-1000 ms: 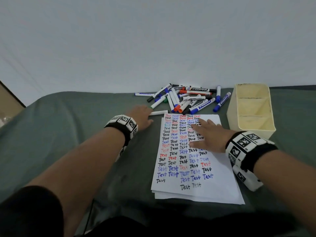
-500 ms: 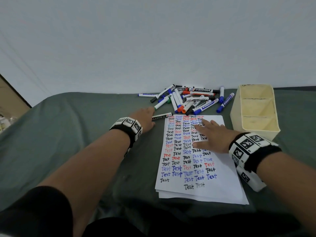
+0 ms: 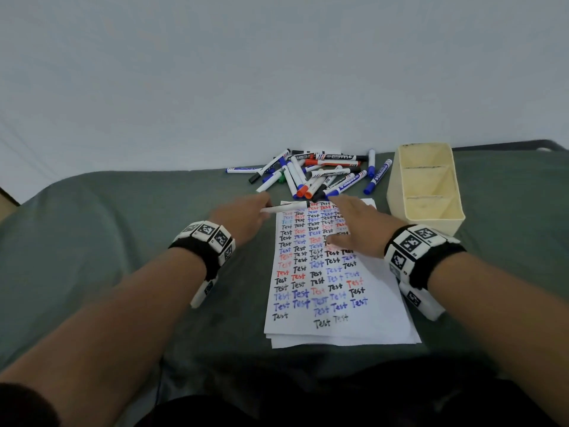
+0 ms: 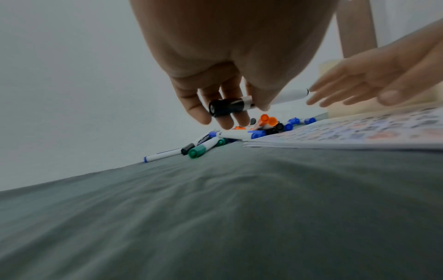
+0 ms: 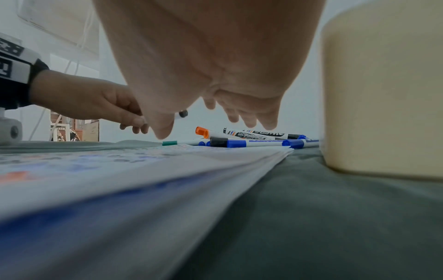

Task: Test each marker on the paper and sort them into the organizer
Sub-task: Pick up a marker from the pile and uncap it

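Observation:
My left hand (image 3: 260,208) pinches a white marker with a black cap (image 3: 288,207) and holds it level, just above the top left corner of the test paper (image 3: 338,306). In the left wrist view the black cap (image 4: 221,107) sits between my fingers. My right hand (image 3: 345,220) hovers over the top of the paper with fingers straight and spread, its tips close to the marker's free end (image 4: 296,94), holding nothing. The cream organizer (image 3: 431,224) with three empty compartments stands to the right of the paper.
A pile of several markers (image 3: 323,175) with blue, orange, black and green caps lies beyond the paper, near the wall. Green cloth (image 3: 123,241) covers the surface. The organizer wall (image 5: 383,85) is close to my right wrist.
My left hand took the black-capped marker off the cloth beside the paper and lifted it over the top edge. My right hand rose off the paper and moved forward toward the marker.

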`<act>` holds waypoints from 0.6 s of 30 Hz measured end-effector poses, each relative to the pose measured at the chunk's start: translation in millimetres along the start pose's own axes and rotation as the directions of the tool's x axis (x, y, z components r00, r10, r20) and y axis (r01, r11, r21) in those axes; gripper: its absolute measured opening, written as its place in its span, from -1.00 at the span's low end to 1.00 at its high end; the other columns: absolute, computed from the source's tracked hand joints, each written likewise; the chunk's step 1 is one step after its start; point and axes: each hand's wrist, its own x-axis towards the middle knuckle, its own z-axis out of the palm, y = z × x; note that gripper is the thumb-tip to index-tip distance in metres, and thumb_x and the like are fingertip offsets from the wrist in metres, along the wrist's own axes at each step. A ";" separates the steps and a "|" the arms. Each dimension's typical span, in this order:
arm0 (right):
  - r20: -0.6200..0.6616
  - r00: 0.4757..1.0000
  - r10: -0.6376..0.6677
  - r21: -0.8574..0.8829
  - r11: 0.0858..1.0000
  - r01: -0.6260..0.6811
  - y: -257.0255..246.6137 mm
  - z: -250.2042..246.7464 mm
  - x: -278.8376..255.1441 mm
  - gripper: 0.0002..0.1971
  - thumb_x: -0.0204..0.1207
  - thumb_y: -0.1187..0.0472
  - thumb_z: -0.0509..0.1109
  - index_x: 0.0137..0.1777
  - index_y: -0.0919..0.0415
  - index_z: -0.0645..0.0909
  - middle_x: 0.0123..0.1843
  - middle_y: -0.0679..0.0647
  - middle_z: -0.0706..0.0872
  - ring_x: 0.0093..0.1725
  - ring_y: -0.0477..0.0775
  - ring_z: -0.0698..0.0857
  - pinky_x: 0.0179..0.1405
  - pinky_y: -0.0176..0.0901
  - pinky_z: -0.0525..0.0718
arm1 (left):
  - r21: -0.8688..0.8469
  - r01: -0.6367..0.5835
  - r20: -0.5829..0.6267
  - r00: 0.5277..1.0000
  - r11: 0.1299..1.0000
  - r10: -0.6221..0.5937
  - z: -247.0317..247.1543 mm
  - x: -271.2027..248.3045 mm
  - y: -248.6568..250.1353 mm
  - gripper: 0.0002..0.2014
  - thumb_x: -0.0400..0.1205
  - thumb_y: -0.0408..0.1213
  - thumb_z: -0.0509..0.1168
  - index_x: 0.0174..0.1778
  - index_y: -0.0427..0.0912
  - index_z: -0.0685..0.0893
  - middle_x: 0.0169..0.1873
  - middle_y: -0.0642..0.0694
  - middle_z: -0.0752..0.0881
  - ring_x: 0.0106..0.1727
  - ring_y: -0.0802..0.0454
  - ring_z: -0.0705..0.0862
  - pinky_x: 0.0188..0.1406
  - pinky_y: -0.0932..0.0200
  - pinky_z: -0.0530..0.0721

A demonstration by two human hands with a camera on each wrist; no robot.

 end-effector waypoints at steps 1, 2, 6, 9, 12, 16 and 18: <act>-0.036 0.999 -0.016 0.015 1.000 0.016 -0.8 -1.0 -1.6 -0.08 0.64 -0.21 0.38 0.79 0.03 -0.11 0.83 0.10 0.02 0.75 0.15 0.19 0.66 0.15 0.32 | -0.029 -0.039 -0.012 0.999 0.999 0.038 -0.7 -1.4 5.8 -0.90 0.77 -0.08 0.19 0.17 0.13 0.56 -0.10 0.07 0.64 -0.24 0.15 0.58 -0.29 0.12 0.51; -0.065 0.997 -0.030 0.020 0.999 0.032 -1.3 -1.7 -2.8 -0.08 0.64 -0.17 0.40 0.79 0.01 -0.13 0.83 0.10 0.00 0.75 0.16 0.20 0.66 0.15 0.34 | -0.055 -0.078 -0.017 0.997 0.995 0.077 -1.8 -2.7 12.1 -0.88 0.77 -0.10 0.20 0.19 0.11 0.57 -0.08 0.07 0.64 -0.25 0.21 0.56 -0.37 0.17 0.44; -0.136 0.987 -0.089 0.005 0.996 0.090 -4.0 -4.2 -5.3 -0.16 0.68 -0.09 0.37 0.79 0.01 -0.06 0.82 0.07 0.07 0.76 0.13 0.17 0.65 0.20 0.38 | -0.113 -0.245 0.011 0.969 0.963 0.248 -4.1 -9.5 37.7 -0.84 0.77 -0.15 0.25 0.26 0.06 0.56 0.00 0.04 0.67 -0.16 0.17 0.59 -0.30 0.27 0.48; -0.164 0.979 -0.120 -0.022 0.993 0.118 -6.0 -4.7 -4.4 -0.38 0.72 -0.03 0.33 0.72 0.02 0.25 0.64 0.06 0.43 0.62 0.12 0.37 0.52 0.11 0.49 | -0.129 -0.290 0.032 0.955 0.948 0.296 -2.6 -15.3 54.0 -0.82 0.79 -0.13 0.22 0.31 0.04 0.52 0.04 0.01 0.67 -0.06 0.03 0.64 -0.11 0.06 0.63; -0.145 0.981 -0.129 -0.099 0.988 0.116 -9.0 -5.8 -1.7 -0.71 0.76 0.01 0.26 0.39 0.07 0.57 0.21 0.06 0.70 0.24 0.09 0.57 0.16 0.02 0.61 | -0.117 -0.260 0.062 0.961 0.959 0.268 -0.4 -18.7 64.2 -0.80 0.81 -0.09 0.16 0.33 0.03 0.48 -0.01 -0.03 0.67 -0.15 0.02 0.65 -0.14 0.00 0.68; -0.109 0.987 -0.120 -0.123 0.987 0.106 -8.1 -5.1 1.6 -0.81 0.77 0.02 0.23 0.11 0.10 0.61 -0.04 0.05 0.67 -0.06 0.09 0.63 -0.08 -0.01 0.59 | -0.001 -0.206 0.142 0.968 0.978 0.204 5.5 -15.6 69.2 -0.85 0.83 -0.03 0.07 0.13 0.01 0.47 -0.11 -0.01 0.66 -0.23 0.02 0.63 -0.29 0.04 0.59; -0.101 0.988 -0.113 -0.127 0.987 0.100 -6.2 -4.1 3.3 -0.81 0.77 0.02 0.24 0.12 0.08 0.62 -0.06 0.03 0.66 -0.08 0.07 0.62 -0.15 -0.05 0.54 | 0.032 -0.215 0.171 0.963 0.976 0.206 8.7 -13.7 67.8 -0.84 0.84 0.00 0.04 0.05 0.04 0.44 -0.18 0.02 0.62 -0.26 0.04 0.62 -0.35 0.09 0.50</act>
